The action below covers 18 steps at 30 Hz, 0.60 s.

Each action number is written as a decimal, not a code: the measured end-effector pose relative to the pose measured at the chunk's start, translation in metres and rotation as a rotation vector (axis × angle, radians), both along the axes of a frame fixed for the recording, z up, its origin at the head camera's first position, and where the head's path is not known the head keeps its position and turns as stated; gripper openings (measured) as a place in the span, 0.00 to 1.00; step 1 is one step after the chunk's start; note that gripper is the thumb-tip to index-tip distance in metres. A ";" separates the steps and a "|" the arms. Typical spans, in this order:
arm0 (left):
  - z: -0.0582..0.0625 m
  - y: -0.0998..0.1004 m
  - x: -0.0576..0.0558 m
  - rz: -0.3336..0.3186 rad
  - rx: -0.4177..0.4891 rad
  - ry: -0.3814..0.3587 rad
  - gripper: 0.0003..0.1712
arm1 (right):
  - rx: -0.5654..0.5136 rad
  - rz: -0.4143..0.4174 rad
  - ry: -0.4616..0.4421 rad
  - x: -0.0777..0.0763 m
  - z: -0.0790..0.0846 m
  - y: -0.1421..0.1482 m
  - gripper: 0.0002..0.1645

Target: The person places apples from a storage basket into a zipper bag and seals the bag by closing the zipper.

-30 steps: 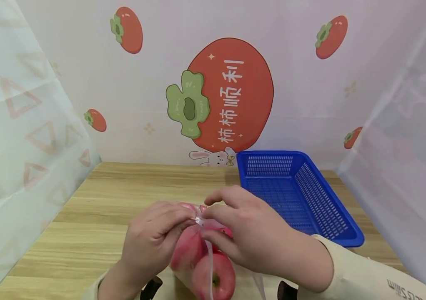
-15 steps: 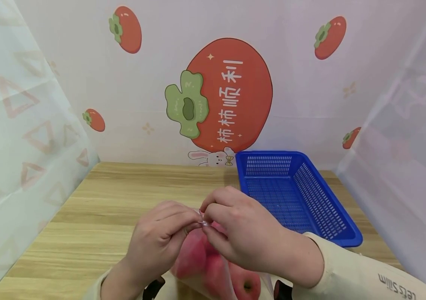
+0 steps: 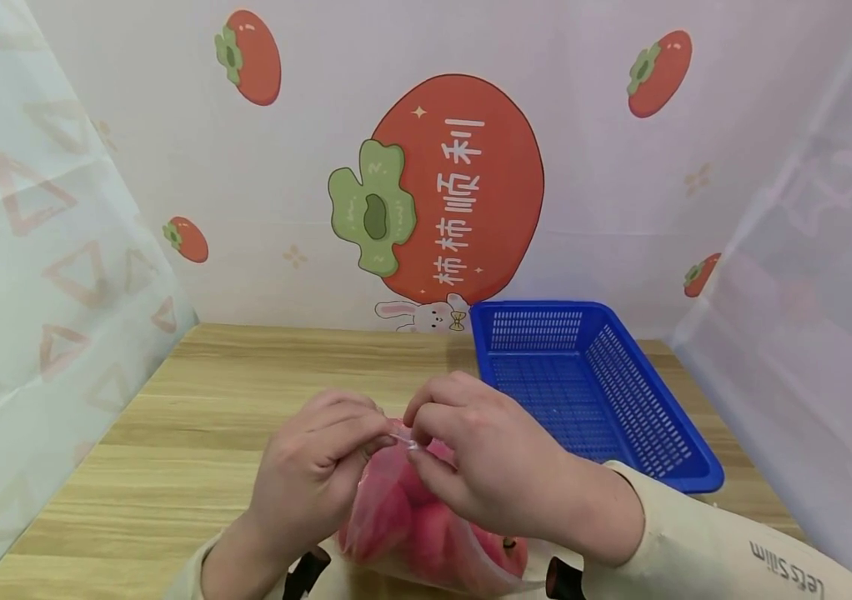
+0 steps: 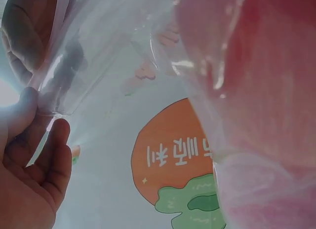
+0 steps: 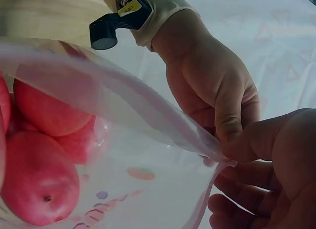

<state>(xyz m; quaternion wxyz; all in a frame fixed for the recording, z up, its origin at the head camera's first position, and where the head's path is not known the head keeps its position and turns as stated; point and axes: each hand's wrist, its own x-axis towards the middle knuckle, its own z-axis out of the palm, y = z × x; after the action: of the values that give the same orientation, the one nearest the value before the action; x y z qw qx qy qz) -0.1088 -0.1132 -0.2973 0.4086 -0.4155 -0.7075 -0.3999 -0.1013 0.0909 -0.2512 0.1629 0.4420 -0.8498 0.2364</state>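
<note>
A clear plastic bag (image 3: 418, 533) with several red apples (image 5: 42, 177) in it lies close in front of the person. My left hand (image 3: 324, 471) pinches the bag's rim from the left. My right hand (image 3: 482, 462) pinches the same stretch of rim, its fingertips nearly against the left ones. In the right wrist view, the thumb and fingers of both hands meet at a corner of the bag's mouth, which gapes over the apples. The left wrist view shows the left hand (image 4: 37, 177) at the clear film, with the right hand (image 4: 27, 36) behind it.
A blue plastic basket (image 3: 583, 392) stands at the back right of the wooden table (image 3: 246, 367), just beyond the right forearm. Behind it hangs a wall sheet (image 3: 291, 175) printed with persimmons, and pale sheets close in both sides.
Both hands have shifted slightly to the right, still pinching the rim. The bag's front edge has swung to the right, and an apple near the front now shows further right.
</note>
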 end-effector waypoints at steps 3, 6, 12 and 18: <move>0.000 -0.003 -0.001 0.012 0.004 -0.037 0.14 | 0.001 -0.008 -0.028 -0.002 -0.002 0.002 0.07; 0.000 -0.006 -0.001 0.031 0.003 -0.078 0.15 | 0.004 -0.021 -0.057 -0.004 -0.005 0.005 0.07; -0.001 -0.013 -0.004 0.064 0.021 -0.095 0.16 | 0.007 -0.036 -0.075 -0.007 -0.012 0.011 0.08; -0.003 -0.024 -0.008 0.057 0.079 -0.121 0.09 | 0.022 -0.056 -0.091 -0.010 -0.019 0.018 0.09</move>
<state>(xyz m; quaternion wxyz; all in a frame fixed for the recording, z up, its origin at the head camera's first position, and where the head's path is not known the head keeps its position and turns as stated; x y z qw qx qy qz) -0.1171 -0.1375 -0.3004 0.3922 -0.3536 -0.7261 -0.4403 -0.1109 0.1088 -0.2701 0.1260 0.4088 -0.8709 0.2421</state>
